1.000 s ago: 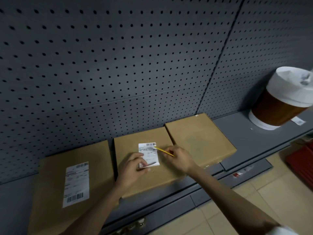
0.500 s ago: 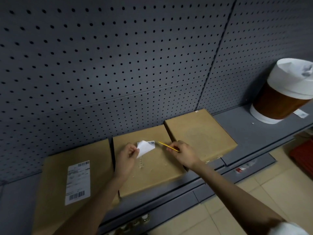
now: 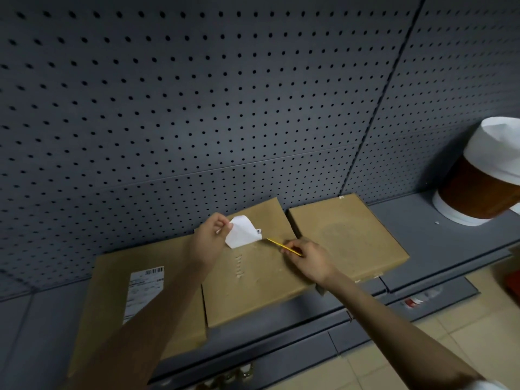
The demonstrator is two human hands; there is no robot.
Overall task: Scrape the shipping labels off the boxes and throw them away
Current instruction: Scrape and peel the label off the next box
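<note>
I read this as the middle of the job: one label is nearly off, one is untouched, and nothing has yet been thrown away as far as I can see. My left hand (image 3: 209, 237) pinches the peeled label (image 3: 241, 231) between thumb and fingertips and holds it lifted and folded back, its white underside showing; only the barcode end, on the side toward my right hand, seems attached to the middle box (image 3: 253, 280), though the view there is soft and I can't be sure how much glue is holding. My right hand (image 3: 308, 260) has its fingers curled round a thin yellow scraper (image 3: 282, 246), whose tip points at that last stuck edge. Between my two hands the cardboard shows pale marks and scraps of residue where the label sat. The box beyond my right hand (image 3: 346, 235) carries no label, only a faint rubbed patch, so I judge it finished. The box under my left forearm (image 3: 112, 299) has its whole shipping label (image 3: 142, 294) flat and intact. What's left, then: free this last edge, bin the label, and do the left box. A brown and white bin (image 3: 478, 187) stands on the shelf (image 3: 439, 243) well beyond my right hand, which I take to be where the labels go
</note>
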